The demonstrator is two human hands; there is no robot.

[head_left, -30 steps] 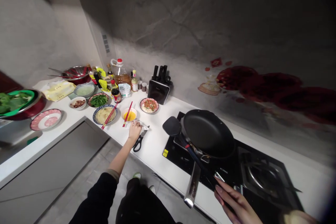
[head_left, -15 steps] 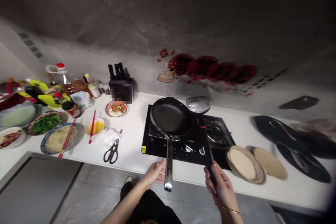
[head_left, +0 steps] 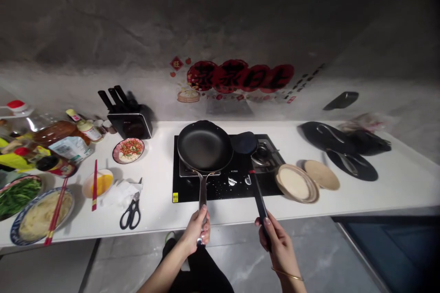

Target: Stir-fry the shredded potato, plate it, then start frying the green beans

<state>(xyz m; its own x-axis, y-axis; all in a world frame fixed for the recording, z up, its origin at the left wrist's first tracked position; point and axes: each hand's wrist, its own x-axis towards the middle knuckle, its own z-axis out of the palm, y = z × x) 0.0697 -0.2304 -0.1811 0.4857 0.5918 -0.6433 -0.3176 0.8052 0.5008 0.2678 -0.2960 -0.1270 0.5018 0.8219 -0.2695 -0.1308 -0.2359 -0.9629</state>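
Pan [head_left: 205, 146], empty, is sitting on the stove [head_left: 227, 178]; left hand [head_left: 197, 231] is gripping its handle, right hand [head_left: 277, 242] clutching the spatula [head_left: 252, 165] beside it.

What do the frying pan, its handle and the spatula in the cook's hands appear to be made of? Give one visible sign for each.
Frying pan: probably non-stick coated metal; the inside is matt black and even.
Pan handle, gripped by the left hand: likely stainless steel; silvery and reflective.
Spatula, held by the right hand: probably silicone or plastic; dull black blade, dark handle with a red band.
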